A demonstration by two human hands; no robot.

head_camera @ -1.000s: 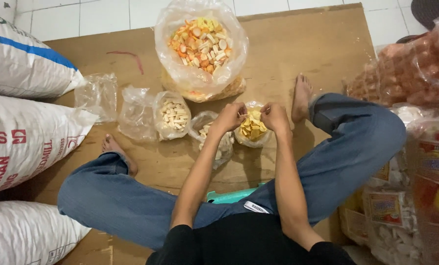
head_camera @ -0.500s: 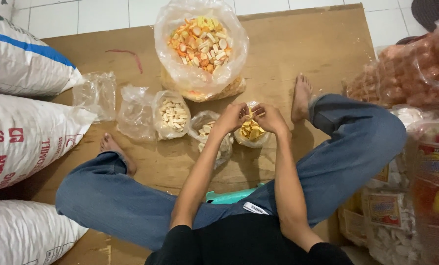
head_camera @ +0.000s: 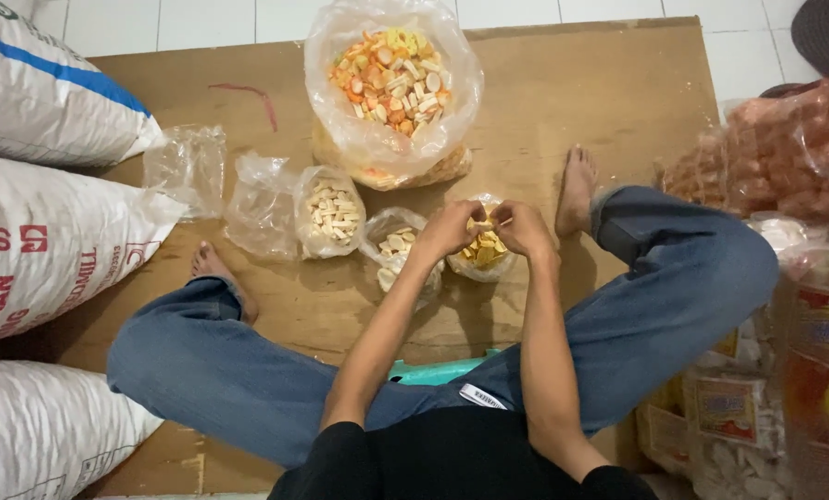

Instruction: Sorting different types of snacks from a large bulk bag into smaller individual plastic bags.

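I sit on the floor, jeans-clad legs spread around a brown board (head_camera: 609,93). My left hand (head_camera: 449,229) and my right hand (head_camera: 522,228) meet over a small clear bag of yellow crackers (head_camera: 482,255), fingers pinching its top edge. Just left of it lies a small clear bag of pale crackers (head_camera: 394,252), then another small bag of white sticks (head_camera: 329,215). A large open plastic bag of mixed orange, yellow and white crackers (head_camera: 391,83) stands beyond my hands.
Empty clear plastic bags (head_camera: 187,167) lie at the left. White woven sacks (head_camera: 44,93) are stacked along the left edge. Bags of reddish crackers (head_camera: 785,153) and packaged snacks (head_camera: 803,370) crowd the right. My bare feet (head_camera: 577,190) rest on the board.
Both hands drew closer together over the small yellow cracker bag and now pinch its top. Nothing else has shifted.
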